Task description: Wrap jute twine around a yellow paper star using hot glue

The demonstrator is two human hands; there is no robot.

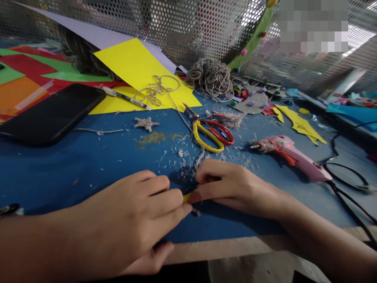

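My left hand (pixel 147 212) is closed with its fingertips on a small yellow paper piece (pixel 186 197), most of which is hidden by the fingers. At the other end of that piece, my right hand (pixel 226 184) pinches with thumb and forefinger. A strand of grey yarn (pixel 200 157) runs up from behind my right hand toward the scissors (pixel 207 135), which have one yellow and one red handle. A dark bit of yarn (pixel 195 212) shows just below the fingertips. Grey fibre scraps (pixel 182 155) lie scattered beyond my hands. A yarn-wrapped star (pixel 146 124) rests farther off.
On the right lies a pink glue gun (pixel 294 157) with a black cord (pixel 347 200). A black phone (pixel 53 114), a pen (pixel 126 97) and yellow paper (pixel 132 67) are at the left and back. A grey yarn heap (pixel 210 78) sits near the perforated metal panel (pixel 188 31).
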